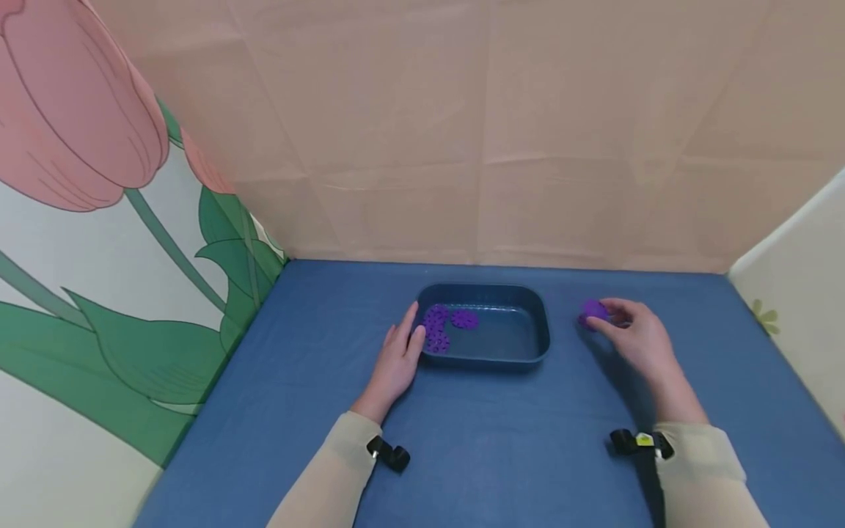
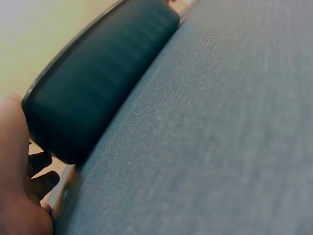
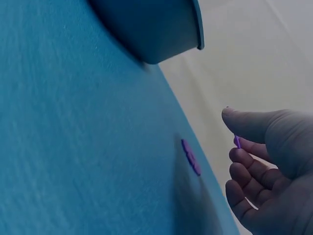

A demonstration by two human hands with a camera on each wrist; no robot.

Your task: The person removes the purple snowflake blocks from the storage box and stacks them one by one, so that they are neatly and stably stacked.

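A dark blue-green rectangular tray [image 1: 485, 361] stands on the blue table, with several flat purple flower-shaped discs [image 1: 465, 319] at its left end. My left hand [image 1: 394, 361] rests against the tray's left side, fingers extended; in the left wrist view its thumb touches the rim. To the right of the tray, my right hand [image 1: 639, 339] pinches a purple disc [image 1: 595, 309] between thumb and fingers, above the table. Only a thin edge of the held disc [image 3: 237, 142] shows in the right wrist view. Another purple disc [image 3: 190, 156] lies flat on the table near that hand.
The blue table [image 1: 462, 440] meets a beige cloth backdrop [image 1: 475, 147] behind the tray. A wall with painted tulips [image 1: 165, 293] borders the left, and a pale wall [image 1: 799, 293] the right. Each wrist wears a black strap.
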